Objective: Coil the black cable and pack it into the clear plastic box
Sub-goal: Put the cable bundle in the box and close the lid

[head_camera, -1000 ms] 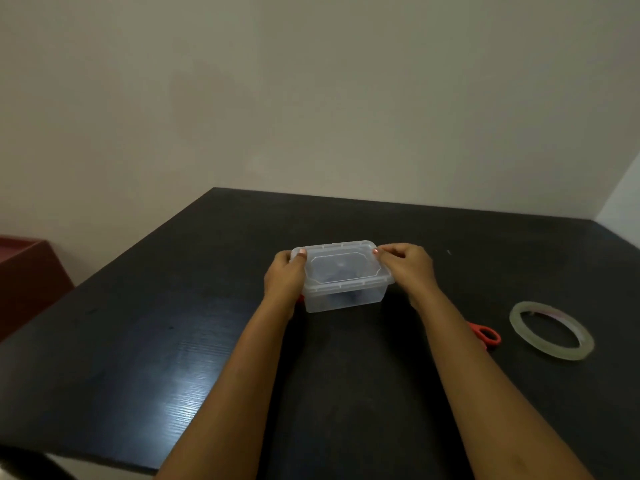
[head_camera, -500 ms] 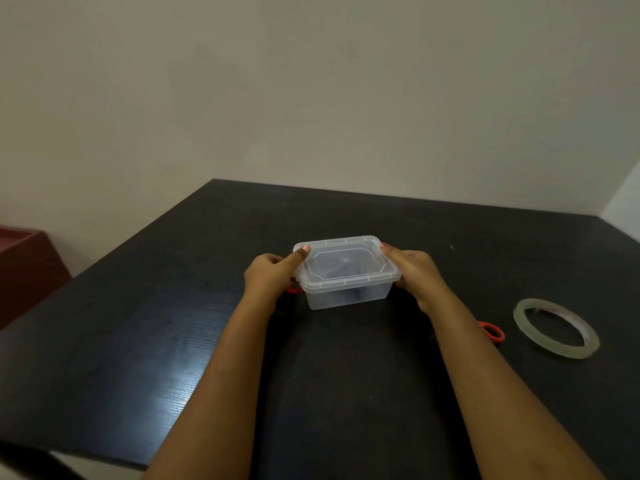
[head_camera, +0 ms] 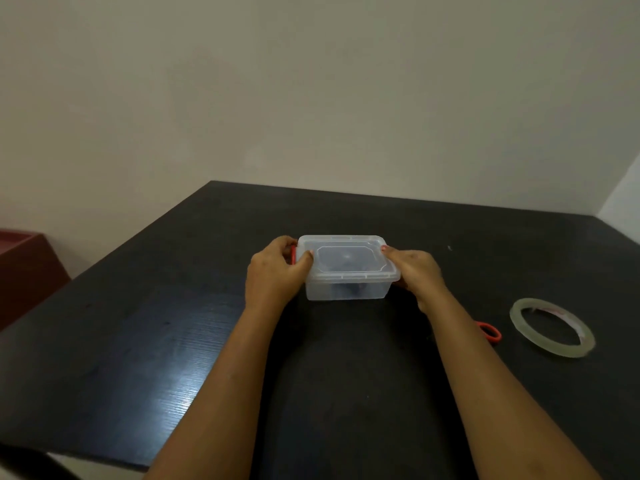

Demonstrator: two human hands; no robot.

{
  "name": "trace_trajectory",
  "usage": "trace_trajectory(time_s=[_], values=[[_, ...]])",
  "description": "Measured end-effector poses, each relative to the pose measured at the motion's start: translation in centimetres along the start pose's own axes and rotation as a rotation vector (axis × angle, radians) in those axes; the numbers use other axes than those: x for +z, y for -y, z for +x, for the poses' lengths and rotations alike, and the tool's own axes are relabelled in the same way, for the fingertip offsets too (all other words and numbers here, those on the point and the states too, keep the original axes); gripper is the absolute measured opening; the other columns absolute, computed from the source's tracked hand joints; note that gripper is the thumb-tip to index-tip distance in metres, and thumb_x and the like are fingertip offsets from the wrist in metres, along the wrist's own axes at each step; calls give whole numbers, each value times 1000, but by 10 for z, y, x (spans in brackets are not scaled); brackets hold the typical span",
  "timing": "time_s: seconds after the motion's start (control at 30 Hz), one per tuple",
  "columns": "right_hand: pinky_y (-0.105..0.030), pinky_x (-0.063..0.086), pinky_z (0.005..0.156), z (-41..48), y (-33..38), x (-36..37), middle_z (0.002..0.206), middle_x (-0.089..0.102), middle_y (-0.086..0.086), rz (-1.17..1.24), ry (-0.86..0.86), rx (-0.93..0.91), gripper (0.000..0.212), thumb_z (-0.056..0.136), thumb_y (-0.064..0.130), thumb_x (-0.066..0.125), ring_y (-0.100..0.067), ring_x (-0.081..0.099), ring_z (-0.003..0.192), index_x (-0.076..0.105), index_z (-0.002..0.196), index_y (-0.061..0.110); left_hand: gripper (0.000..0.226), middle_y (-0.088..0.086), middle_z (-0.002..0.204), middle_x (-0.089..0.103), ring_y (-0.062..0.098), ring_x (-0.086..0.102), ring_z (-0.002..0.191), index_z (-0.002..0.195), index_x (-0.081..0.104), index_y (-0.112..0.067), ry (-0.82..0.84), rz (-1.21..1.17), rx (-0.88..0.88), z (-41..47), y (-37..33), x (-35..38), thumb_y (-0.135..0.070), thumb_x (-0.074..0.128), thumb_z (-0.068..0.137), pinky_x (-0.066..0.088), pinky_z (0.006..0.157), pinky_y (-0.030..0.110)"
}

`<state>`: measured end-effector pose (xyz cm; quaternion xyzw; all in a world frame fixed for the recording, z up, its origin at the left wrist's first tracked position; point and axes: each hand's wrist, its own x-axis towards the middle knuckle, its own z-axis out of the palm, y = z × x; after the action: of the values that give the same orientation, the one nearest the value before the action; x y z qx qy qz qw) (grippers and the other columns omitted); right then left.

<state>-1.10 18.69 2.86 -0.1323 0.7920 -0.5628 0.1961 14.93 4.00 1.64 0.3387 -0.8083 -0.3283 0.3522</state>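
Observation:
The clear plastic box (head_camera: 346, 289) stands on the black table (head_camera: 138, 341) with its lid (head_camera: 346, 258) on top. Through the wall a dark shape shows inside, the black cable (head_camera: 348, 289), only dimly seen. My left hand (head_camera: 273, 271) grips the box's left end, thumb on the lid, fingers around a red side latch (head_camera: 293, 254). My right hand (head_camera: 414, 275) holds the right end, thumb tip on the lid's corner. The right latch is hidden behind that hand.
A roll of clear tape (head_camera: 552, 327) lies flat at the right. Beside it a red scissors handle (head_camera: 490, 331) pokes out from behind my right forearm. A dark red piece of furniture (head_camera: 24, 268) stands past the table's left edge. A wall rises behind the table.
My left hand has shifted up the box's left end and now wraps around the red latch. The box has turned slightly and sits squarer to me. The right hand stays on its end.

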Motion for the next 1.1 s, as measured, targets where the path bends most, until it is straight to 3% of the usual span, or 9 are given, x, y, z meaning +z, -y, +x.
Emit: trace_trajectory(time_s=[0.17, 0.27, 0.4, 0.5, 0.6, 0.7, 0.93, 1.1], values=[[-24, 48, 78, -8, 4, 0, 117, 65, -11, -213, -233, -325, 50, 86, 19, 67, -14, 61, 93, 52, 133, 9, 50, -3, 112, 57, 10, 54, 96, 132, 50, -18, 50, -146, -61, -4, -1, 7, -32, 61, 85, 50, 83, 28], [-29, 51, 84, -8, 4, 4, 113, 68, -11, -287, -278, -386, 53, 86, 20, 68, -18, 65, 96, 49, 135, 11, 39, -2, 106, 63, 11, 58, 91, 122, 58, -13, 19, -274, -189, -6, -5, 9, -29, 62, 86, 48, 76, 24], [-32, 52, 86, -9, 4, 4, 112, 69, -10, -334, -300, -416, 52, 87, 21, 67, -19, 66, 99, 50, 135, 14, 18, -14, 74, 55, 5, 58, 75, 100, 66, -15, -29, -279, -218, -9, -9, 15, -27, 58, 89, 41, 58, 17], [-26, 49, 82, -9, 4, 4, 109, 70, -8, -376, -297, -466, 47, 89, 19, 65, -17, 66, 96, 51, 134, 15, 23, -12, 75, 57, 6, 59, 76, 103, 67, -13, -46, -229, -197, -9, -10, 18, -28, 55, 91, 41, 59, 17], [-22, 46, 77, -9, 5, 4, 108, 70, -7, -439, -297, -514, 44, 90, 18, 62, -16, 67, 94, 52, 133, 17, 29, -3, 91, 66, 11, 62, 81, 109, 67, -14, -73, -148, -127, -9, -10, 19, -31, 50, 94, 42, 58, 15], [-22, 47, 77, -9, 4, 3, 108, 71, -7, -436, -297, -528, 42, 91, 18, 62, -16, 67, 93, 53, 132, 17, 32, 0, 95, 69, 7, 59, 75, 113, 67, -16, -91, -71, -61, -9, -8, 20, -32, 46, 96, 41, 56, 14], [-21, 46, 74, -8, 3, 2, 110, 70, -6, -448, -298, -507, 40, 91, 20, 61, -14, 66, 92, 54, 131, 17, 35, 2, 106, 68, 8, 58, 83, 118, 64, -15, -102, -97, -74, -10, -7, 22, -34, 45, 96, 43, 63, 17], [-36, 48, 96, -13, 3, 5, 133, 58, -11, -346, -158, -341, 50, 96, 30, 52, -23, 58, 117, 40, 142, 17, 49, 3, 122, 62, 10, 55, 98, 133, 52, -21, -12, -223, -109, -21, -5, 20, -48, 47, 92, 45, 82, 26]])
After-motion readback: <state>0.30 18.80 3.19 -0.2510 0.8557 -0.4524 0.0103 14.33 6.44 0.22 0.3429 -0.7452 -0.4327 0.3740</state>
